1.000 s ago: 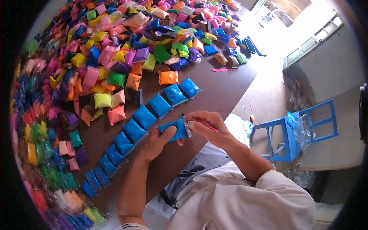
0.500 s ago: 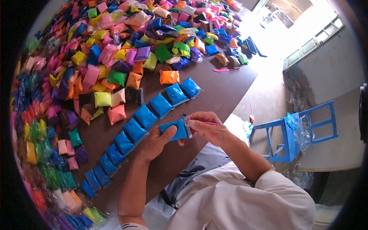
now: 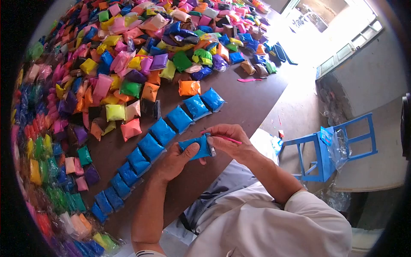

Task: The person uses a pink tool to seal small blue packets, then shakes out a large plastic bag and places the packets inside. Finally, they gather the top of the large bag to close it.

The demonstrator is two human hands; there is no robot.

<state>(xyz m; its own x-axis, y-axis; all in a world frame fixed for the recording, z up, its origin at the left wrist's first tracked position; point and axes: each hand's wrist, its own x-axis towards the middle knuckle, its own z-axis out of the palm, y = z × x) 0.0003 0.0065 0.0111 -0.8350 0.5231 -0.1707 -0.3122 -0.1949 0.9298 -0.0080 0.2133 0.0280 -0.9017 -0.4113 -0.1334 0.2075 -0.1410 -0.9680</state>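
Note:
A blue packet (image 3: 195, 147) in a clear plastic wrapper is gripped by my left hand (image 3: 175, 160), with the thumb lying across its top. My right hand (image 3: 229, 139) is closed at the packet's right end, its fingertips at the clear wrapper edge. A thin pink plastic tool (image 3: 231, 140) sticks out of that same hand. Just beyond my hands, a slanting row of several blue packets (image 3: 150, 146) lies on the brown table (image 3: 239, 100). An orange packet (image 3: 189, 88) sits above the row.
A large heap of packets in many colours (image 3: 141, 47) covers the table's far and left sides. A pink plastic knife (image 3: 249, 80) rests near the far right edge. On the floor to the right stands a blue chair (image 3: 319, 156) with clear plastic on it.
The blue packet has tilted slightly in my hands. My right fingers have shifted a little left along its end, and the pink tool has turned slightly.

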